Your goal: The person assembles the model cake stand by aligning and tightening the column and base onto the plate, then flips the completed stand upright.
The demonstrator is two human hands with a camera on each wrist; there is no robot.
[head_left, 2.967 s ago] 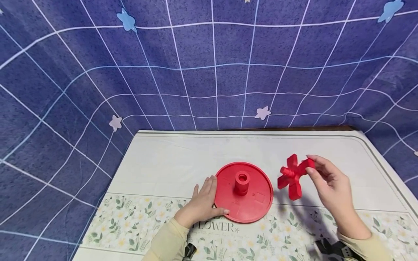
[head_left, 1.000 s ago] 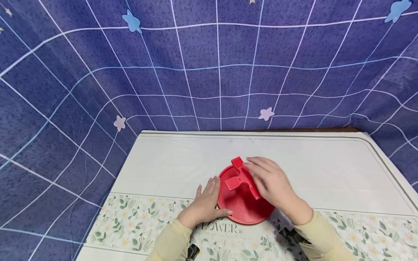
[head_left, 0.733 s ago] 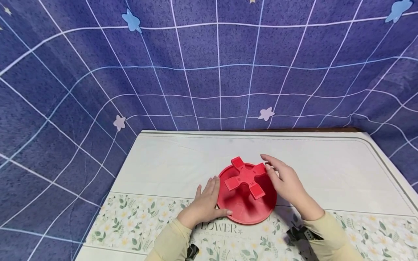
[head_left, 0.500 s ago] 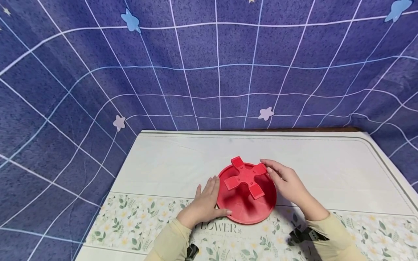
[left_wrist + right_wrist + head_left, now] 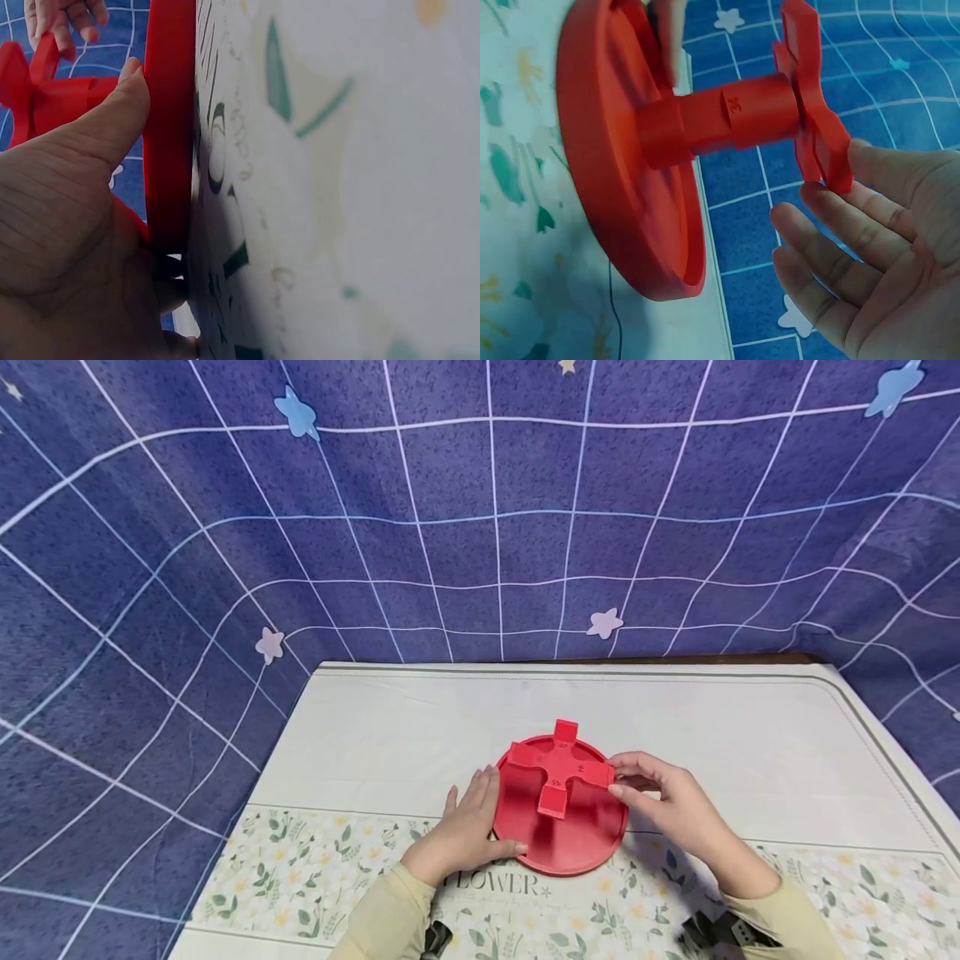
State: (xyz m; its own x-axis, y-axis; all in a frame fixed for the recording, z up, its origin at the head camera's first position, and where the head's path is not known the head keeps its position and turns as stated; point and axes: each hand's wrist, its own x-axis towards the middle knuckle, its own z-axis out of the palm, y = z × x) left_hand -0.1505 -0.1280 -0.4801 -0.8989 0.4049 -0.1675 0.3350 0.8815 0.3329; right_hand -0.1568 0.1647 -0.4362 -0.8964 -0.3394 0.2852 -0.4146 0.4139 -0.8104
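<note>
A red round base [image 5: 562, 852] lies on the table with a post [image 5: 705, 120] rising from its middle. On top of the post sits a red four-armed cross piece [image 5: 561, 764], its arms spread level above the base. My right hand [image 5: 671, 793] pinches the end of the cross's right arm between thumb and fingers, the other fingers loose beneath in the right wrist view. My left hand [image 5: 465, 835] rests at the base's left rim, fingers straight along the edge. Its thumb [image 5: 120, 112] lies across the near rim.
A white tablecloth [image 5: 420, 718] with a floral band [image 5: 322, 868] covers the table. Behind and to the left hangs a blue curtain [image 5: 450, 552] with grid lines and stars. Dark straps with devices sit at both wrists.
The cross was held in the air right of the base, then came onto the post. Since half a second ago it has turned clockwise, my right hand moving nearer with its arm. Left hand stays.
</note>
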